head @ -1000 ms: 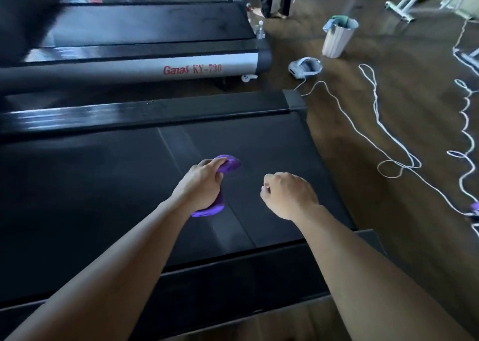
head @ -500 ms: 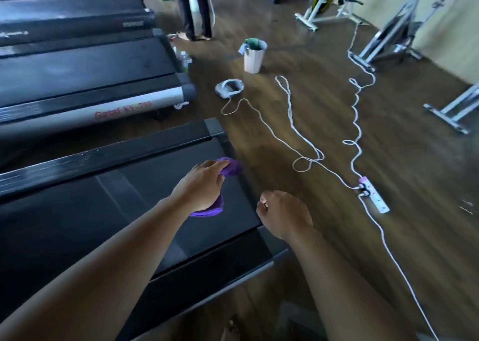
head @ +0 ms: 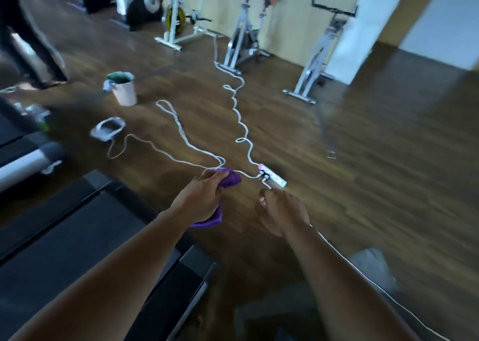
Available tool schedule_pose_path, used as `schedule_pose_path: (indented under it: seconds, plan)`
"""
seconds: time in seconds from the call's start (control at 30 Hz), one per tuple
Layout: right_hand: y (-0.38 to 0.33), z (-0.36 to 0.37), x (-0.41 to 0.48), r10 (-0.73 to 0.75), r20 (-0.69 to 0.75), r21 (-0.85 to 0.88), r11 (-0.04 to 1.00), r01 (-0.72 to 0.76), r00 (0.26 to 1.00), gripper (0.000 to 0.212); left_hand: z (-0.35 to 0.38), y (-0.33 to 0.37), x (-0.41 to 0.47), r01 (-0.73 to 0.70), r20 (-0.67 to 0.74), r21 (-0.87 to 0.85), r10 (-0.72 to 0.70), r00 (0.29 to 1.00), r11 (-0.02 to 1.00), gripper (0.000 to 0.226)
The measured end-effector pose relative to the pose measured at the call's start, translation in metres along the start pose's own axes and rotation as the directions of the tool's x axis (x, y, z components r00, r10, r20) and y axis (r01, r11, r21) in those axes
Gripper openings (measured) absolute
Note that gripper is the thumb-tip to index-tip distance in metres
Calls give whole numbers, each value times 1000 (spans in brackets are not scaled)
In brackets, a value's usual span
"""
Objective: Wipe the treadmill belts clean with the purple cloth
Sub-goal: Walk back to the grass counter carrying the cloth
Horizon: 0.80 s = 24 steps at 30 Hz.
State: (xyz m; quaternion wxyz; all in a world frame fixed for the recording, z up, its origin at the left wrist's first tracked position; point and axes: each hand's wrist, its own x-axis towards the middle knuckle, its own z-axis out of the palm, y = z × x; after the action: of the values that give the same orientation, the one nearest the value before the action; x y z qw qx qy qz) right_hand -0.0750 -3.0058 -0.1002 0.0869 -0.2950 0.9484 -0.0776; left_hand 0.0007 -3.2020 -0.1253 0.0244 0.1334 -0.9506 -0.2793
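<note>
Wooden gym floor (head: 363, 172), white cords (head: 241, 122) trailing across. The left hand (head: 201, 198) grips the bunched purple cloth (head: 231, 180), held clear of the treadmill belt (head: 64, 242); the right hand (head: 282, 215) hangs beside it, fingers curled, holding nothing.

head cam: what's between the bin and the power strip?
Head view: white cable loops on the wood floor between bin and power strip; nothing else.

I am gripping the purple cloth (head: 228, 182) in my left hand (head: 201, 198) over the wooden floor (head: 363, 185), my right hand (head: 281, 212) curling empty.
</note>
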Motion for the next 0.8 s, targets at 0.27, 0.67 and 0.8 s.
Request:
schedule_pose_path:
  seconds: [0.27, 0.67, 0.8]
  plan:
    - [95, -30, 8, 310, -87, 27, 951, -309, 947, 27, 36, 80, 106, -257, 131, -2, 255, 958, 966, 46]
    - [212, -62, -2, 664, -188, 107, 746, -657, 724, 27, 102, 224, 230, -588, 290, -113, 593, 751, 801, 44]
    - [265, -67, -21, 730, -207, 132, 680, -721, 651, 26, 142, 287, 251, -681, 319, -157, 690, 650, 715, 44]
